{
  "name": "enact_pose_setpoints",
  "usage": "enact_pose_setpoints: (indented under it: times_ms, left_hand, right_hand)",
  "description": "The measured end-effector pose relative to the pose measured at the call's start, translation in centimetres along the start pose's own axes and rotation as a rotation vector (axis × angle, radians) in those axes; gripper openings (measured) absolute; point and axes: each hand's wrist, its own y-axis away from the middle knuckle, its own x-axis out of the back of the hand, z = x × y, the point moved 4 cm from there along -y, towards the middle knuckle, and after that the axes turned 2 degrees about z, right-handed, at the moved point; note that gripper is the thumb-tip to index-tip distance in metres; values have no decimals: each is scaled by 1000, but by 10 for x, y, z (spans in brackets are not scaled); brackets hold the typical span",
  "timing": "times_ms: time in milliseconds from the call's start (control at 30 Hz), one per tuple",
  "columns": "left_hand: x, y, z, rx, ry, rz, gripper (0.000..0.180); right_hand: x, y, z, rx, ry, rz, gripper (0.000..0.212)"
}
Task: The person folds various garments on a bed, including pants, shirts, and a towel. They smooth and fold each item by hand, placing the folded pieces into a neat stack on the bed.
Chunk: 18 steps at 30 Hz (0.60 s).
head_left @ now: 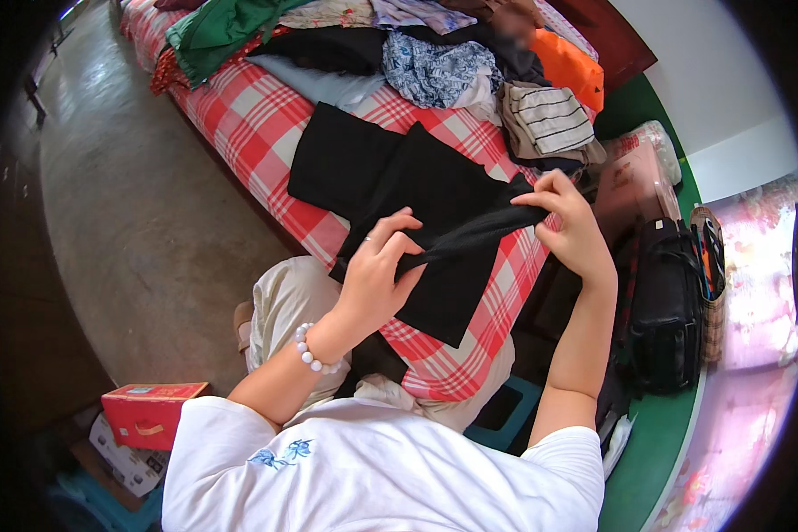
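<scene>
A black garment (443, 191) lies partly spread on a bed with a red-and-white checked cover (248, 142). Its exact kind is hard to make out; one wide panel sticks out to the far left. My left hand (381, 266), with a beaded bracelet at the wrist, has its fingers curled on the garment's near left part. Over on the right, my right hand (569, 222) pinches a raised corner between thumb and fingers. A ribbed fold of the fabric stretches between the two hands, lifted off the layer beneath.
Heaped clothes line the bed's far end, among them a green garment (217, 40), a blue-and-white patterned one (439, 71) and folded striped cloth (550, 120). A black bag (663, 310) stands at the right. A red box (151, 415) sits low at the left, above the concrete floor (142, 213).
</scene>
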Motion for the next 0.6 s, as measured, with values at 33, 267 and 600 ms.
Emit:
enact_pose_setpoints:
  times_ms: [33,267,600]
  left_hand:
    - [-1,2,-4,28,52,-25,25]
    - [10,-3,-27,452,154,15,19]
    - [42,12,-87,332,-176,63,39]
  right_hand:
    - [1,-8,3,44,-32,7,39]
    - [-49,-103,43,-102,-497,-38,23]
    - [-155,-169,64,55,-262,-377,33]
